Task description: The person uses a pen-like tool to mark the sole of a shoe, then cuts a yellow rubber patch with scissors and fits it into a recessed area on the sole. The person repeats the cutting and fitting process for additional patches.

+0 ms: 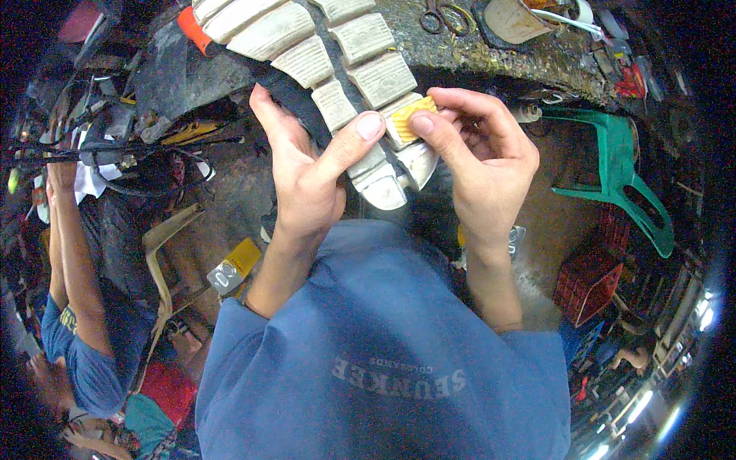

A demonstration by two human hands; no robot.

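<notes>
A shoe is held sole up in front of me, its off-white sole split into thick ribbed blocks with a dark groove down the middle. My left hand is closed around its side and dark upper, thumb pressed on the sole. Between thumb and forefinger of my right hand is a small yellow ribbed piece, lying against a sole block near the shoe's lower end. The other right-hand fingers curl behind it. Part of the upper is hidden beneath the sole.
A worn, stained workbench runs across the top, bearing scissors and a whitish container. On the right are a green plastic chair and a red crate. Another person in blue works at far left.
</notes>
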